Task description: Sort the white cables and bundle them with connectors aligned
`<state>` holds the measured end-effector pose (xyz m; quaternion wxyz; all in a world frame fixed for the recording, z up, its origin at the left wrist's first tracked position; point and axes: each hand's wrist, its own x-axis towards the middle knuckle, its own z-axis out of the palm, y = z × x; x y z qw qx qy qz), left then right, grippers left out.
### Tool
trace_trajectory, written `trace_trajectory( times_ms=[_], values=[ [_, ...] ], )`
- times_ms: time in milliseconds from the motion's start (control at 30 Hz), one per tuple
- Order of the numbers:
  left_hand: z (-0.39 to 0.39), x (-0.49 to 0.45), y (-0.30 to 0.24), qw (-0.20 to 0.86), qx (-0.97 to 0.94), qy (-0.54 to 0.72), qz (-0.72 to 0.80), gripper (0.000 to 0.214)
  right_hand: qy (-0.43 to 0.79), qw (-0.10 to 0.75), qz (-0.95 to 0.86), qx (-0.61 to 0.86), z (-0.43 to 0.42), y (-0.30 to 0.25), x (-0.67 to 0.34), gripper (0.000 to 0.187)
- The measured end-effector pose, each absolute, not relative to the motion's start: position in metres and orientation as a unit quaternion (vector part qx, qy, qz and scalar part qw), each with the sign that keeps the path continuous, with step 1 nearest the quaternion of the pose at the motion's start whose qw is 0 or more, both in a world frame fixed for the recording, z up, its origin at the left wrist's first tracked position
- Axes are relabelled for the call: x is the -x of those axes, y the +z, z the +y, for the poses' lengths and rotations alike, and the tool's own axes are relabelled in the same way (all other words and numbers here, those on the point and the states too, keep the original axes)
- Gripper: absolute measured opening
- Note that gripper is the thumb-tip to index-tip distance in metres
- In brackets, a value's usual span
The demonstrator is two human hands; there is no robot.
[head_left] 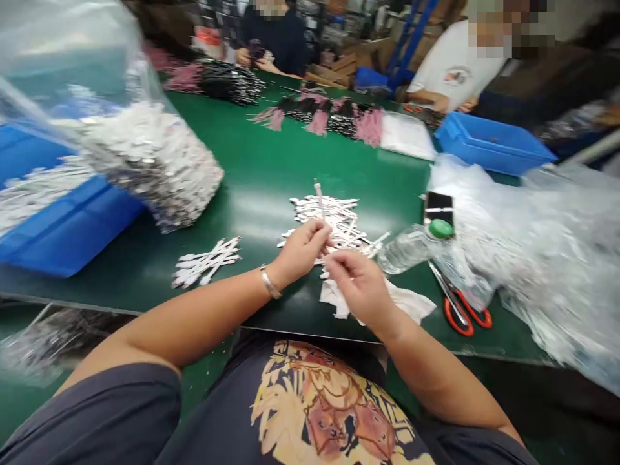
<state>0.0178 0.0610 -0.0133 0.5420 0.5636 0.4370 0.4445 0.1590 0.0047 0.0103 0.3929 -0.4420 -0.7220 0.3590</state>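
My left hand (305, 247) is closed in a pinch around a short white cable (318, 196), whose upper end sticks up past the fingers. Close beside it, my right hand (361, 284) has thumb and forefinger pressed together near the cable's lower end; what lies between them is hidden. Beneath and beyond both hands spreads a loose pile of short white cables (346, 226). A smaller bunch of white cables (207, 261) lies to the left of my left forearm. Under my right hand is a crumpled white cloth or paper (411, 302).
Right of the hands are a clear bottle (404, 252) with a green cap, red-handled scissors (460, 303), a dark phone-like object (438, 208) and plastic bags (533, 258). A blue bin (72, 239) and a filled bag (150, 161) stand left. Two people sit across the green table (261, 168).
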Motion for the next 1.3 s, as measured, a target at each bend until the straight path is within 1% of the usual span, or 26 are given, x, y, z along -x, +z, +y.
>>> trace_trajectory(
  times_ms=[100, 167, 200, 267, 333, 400, 433, 500, 600, 667, 733, 833, 900, 967, 1033, 1100, 1200, 1267, 1300],
  values=[
    [0.058, -0.02, -0.03, 0.577, -0.556, 0.403, 0.441, 0.024, 0.289, 0.243, -0.861, 0.342, -0.022, 0.02, -0.162, 0.021],
    [0.055, -0.02, -0.036, 0.591, -0.566, 0.376, 0.434, 0.028, 0.258, 0.184, -0.883, 0.346, -0.037, 0.015, -0.172, 0.025],
    [0.054, -0.02, -0.037, 0.595, -0.568, 0.367, 0.433, 0.03, 0.246, 0.174, -0.878, 0.372, -0.043, 0.011, -0.18, 0.025],
    [0.05, -0.021, -0.035, 0.599, -0.576, 0.35, 0.433, 0.03, 0.223, 0.184, -0.844, 0.451, -0.05, -0.001, -0.204, 0.025],
    [0.047, -0.023, -0.033, 0.596, -0.589, 0.333, 0.433, 0.029, 0.181, 0.226, -0.78, 0.554, -0.051, -0.012, -0.238, 0.025],
    [0.044, -0.025, -0.031, 0.595, -0.598, 0.319, 0.431, 0.028, 0.094, 0.254, -0.695, 0.666, -0.047, -0.021, -0.276, 0.026],
    [0.043, -0.026, -0.032, 0.597, -0.602, 0.312, 0.428, 0.028, 0.043, 0.251, -0.657, 0.71, -0.044, -0.025, -0.295, 0.027],
    [0.041, -0.026, -0.032, 0.6, -0.61, 0.299, 0.422, 0.029, -0.033, 0.207, -0.595, 0.776, -0.038, -0.031, -0.328, 0.028],
    [0.041, -0.026, -0.033, 0.6, -0.62, 0.285, 0.418, 0.029, -0.038, 0.153, -0.561, 0.813, -0.026, -0.036, -0.359, 0.027],
    [0.041, -0.026, -0.033, 0.601, -0.62, 0.283, 0.417, 0.029, -0.034, 0.138, -0.571, 0.808, -0.016, -0.037, -0.364, 0.027],
    [0.041, -0.026, -0.032, 0.605, -0.618, 0.283, 0.415, 0.03, -0.044, 0.105, -0.592, 0.798, -0.007, -0.038, -0.361, 0.026],
    [0.039, -0.026, -0.029, 0.605, -0.619, 0.282, 0.414, 0.03, -0.072, 0.008, -0.61, 0.789, 0.005, -0.037, -0.348, 0.024],
    [0.038, -0.026, -0.027, 0.596, -0.624, 0.284, 0.418, 0.029, -0.079, -0.053, -0.612, 0.785, 0.01, -0.037, -0.342, 0.027],
    [0.038, -0.025, -0.026, 0.582, -0.635, 0.287, 0.42, 0.027, -0.069, -0.079, -0.613, 0.783, 0.014, -0.039, -0.342, 0.03],
    [0.038, -0.024, -0.026, 0.571, -0.646, 0.289, 0.417, 0.026, -0.054, -0.059, -0.612, 0.787, 0.017, -0.043, -0.347, 0.03],
    [0.039, -0.022, -0.028, 0.567, -0.652, 0.287, 0.414, 0.025, -0.051, -0.002, -0.608, 0.793, 0.015, -0.045, -0.355, 0.031],
    [0.039, -0.021, -0.032, 0.555, -0.664, 0.288, 0.411, 0.024, -0.078, 0.121, -0.586, 0.797, 0.001, -0.039, -0.361, 0.032],
    [0.04, -0.02, -0.035, 0.535, -0.679, 0.294, 0.408, 0.023, -0.112, 0.226, -0.544, 0.8, -0.018, -0.028, -0.353, 0.035],
    [0.04, -0.02, -0.036, 0.524, -0.688, 0.296, 0.405, 0.022, -0.11, 0.271, -0.531, 0.795, -0.029, -0.022, -0.344, 0.038]
  ],
)
